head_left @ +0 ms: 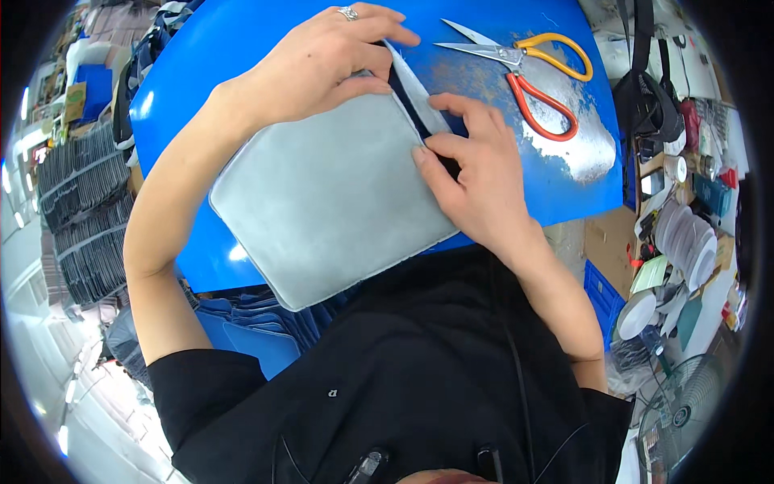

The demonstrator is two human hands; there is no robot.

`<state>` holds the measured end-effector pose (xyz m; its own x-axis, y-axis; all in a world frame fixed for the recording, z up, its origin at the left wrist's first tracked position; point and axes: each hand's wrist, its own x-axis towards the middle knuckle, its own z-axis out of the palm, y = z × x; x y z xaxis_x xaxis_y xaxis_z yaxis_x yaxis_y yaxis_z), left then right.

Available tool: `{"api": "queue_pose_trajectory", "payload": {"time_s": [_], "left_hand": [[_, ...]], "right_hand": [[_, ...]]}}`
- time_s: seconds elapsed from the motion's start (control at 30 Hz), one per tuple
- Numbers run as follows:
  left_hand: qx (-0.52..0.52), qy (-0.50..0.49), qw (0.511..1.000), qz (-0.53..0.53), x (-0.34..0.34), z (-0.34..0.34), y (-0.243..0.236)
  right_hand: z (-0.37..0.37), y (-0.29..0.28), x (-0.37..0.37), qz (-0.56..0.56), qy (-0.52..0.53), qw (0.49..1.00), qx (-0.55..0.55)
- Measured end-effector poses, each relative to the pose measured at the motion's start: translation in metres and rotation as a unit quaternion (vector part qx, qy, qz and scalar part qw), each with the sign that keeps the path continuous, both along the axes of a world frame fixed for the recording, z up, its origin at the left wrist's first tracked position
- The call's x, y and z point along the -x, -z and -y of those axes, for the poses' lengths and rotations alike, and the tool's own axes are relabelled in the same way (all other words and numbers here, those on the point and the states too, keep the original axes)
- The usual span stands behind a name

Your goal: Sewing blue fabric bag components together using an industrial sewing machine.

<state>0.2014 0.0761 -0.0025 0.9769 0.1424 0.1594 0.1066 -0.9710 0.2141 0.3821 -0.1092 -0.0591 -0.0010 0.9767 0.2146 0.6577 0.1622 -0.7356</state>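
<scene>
A flat grey pouch (322, 194) with rounded corners and stitched edges lies tilted on the blue tabletop, its near corner reaching past the table edge. Along its right side a dark opening shows between the front panel and a pale grey strip (417, 93). My left hand (330, 60), with a ring on one finger, grips the far end of that opening, thumb on the front panel. My right hand (480, 165) holds the opening's near end, its thumb against the panel and index finger at the strip. Some fingertips of both hands are hidden behind the material.
Scissors (520, 56) with one yellow and one red handle lie spread on the worn far right of the blue table (242, 48). Folded blue pieces (266, 335) sit below the near edge. Dark stacks (89, 177) stand left; white spools (685, 242) and a fan (681, 415) stand right.
</scene>
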Motion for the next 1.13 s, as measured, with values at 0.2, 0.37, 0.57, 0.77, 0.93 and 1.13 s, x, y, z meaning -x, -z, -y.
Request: {"api": "queue_pose_trajectory", "payload": {"time_s": [0.2,0.37,0.57,0.77,0.93,1.13], "left_hand": [[0.098,-0.072,0.991,-0.057,0.015,-0.006,0.012],[0.117,-0.117,0.985,-0.046,0.021,0.011,-0.013],[0.224,-0.181,0.957,-0.026,0.025,0.032,-0.035],[0.26,-0.21,0.942,0.015,0.034,0.042,-0.038],[0.249,-0.199,0.947,0.029,0.036,0.044,-0.044],[-0.063,-0.082,0.993,0.058,0.037,0.073,-0.057]], "right_hand": [[-0.003,0.002,-0.01,-0.112,0.022,0.989,0.093],[0.001,-0.006,-0.015,-0.167,0.027,0.983,0.067],[0.005,-0.012,-0.03,-0.23,-0.006,0.971,0.071],[0.009,-0.021,-0.034,-0.239,-0.032,0.965,0.104],[0.01,-0.021,-0.034,-0.235,-0.039,0.968,0.08],[0.012,-0.008,-0.036,-0.17,-0.051,0.984,-0.016]]}}
